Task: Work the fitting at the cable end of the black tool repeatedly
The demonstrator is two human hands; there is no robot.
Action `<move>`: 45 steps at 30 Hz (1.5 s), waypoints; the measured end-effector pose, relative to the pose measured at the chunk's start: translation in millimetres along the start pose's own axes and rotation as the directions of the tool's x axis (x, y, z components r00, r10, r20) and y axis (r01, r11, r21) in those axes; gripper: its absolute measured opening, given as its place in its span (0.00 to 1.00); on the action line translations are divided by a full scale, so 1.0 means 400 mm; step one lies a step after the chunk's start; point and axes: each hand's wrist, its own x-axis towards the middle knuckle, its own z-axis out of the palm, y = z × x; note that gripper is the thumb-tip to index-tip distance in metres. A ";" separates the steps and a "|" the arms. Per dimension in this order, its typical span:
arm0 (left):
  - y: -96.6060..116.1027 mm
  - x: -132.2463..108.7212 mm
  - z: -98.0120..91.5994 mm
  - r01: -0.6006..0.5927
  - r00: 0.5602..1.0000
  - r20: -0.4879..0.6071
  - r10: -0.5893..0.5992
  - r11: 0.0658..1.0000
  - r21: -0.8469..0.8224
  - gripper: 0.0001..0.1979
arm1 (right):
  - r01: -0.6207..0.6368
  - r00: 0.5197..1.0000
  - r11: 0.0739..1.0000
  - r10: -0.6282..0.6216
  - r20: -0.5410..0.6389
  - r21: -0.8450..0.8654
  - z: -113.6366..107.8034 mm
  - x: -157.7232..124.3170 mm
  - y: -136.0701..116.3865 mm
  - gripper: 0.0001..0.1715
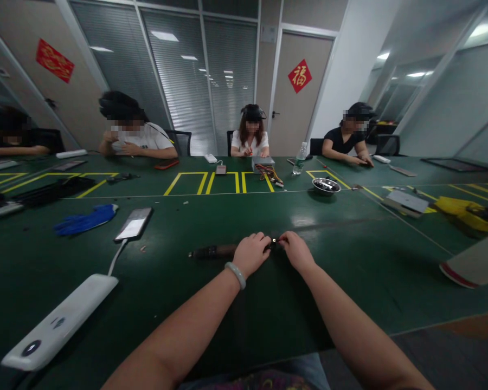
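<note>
A dark, long tool with a narrow metal tip [213, 252] lies on the green table, pointing left. My left hand [252, 253] is wrapped round its right part, a pale bangle on the wrist. Just right of it, my right hand [296, 251] has its fingers pinched at a small dark part with a bright spot [274, 242] between the two hands. What the right fingertips hold is too small to name.
Left are a white power bank [61, 325] cabled to a phone [133, 224], and a blue glove [85, 219]. Ahead stand a metal bowl [326, 187] and a bottle [300, 158]; right, a large cup [475, 260]. Several people sit across the table [350, 281].
</note>
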 end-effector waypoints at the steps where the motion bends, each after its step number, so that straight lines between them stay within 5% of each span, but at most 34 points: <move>1: -0.001 0.002 0.001 0.001 1.000 0.002 -0.001 1.000 0.001 0.07 | 0.006 1.000 1.000 -0.006 0.023 0.005 -0.002 -0.005 0.002 0.05; 7: -0.008 0.005 0.010 -0.031 0.999 -0.016 0.031 0.999 -0.021 0.06 | -0.001 0.992 1.000 0.004 0.128 -0.023 -0.018 -0.015 -0.008 0.06; 32: -0.011 -0.001 0.003 -0.020 1.000 -0.011 0.020 0.998 -0.055 0.09 | 0.116 0.991 0.992 -0.119 0.067 0.045 -0.028 -0.027 -0.014 0.04; 45: -0.002 -0.002 0.003 0.011 1.000 -0.003 -0.011 0.998 -0.057 0.07 | 0.253 0.966 0.959 -0.242 0.090 -0.130 -0.022 -0.032 -0.036 0.09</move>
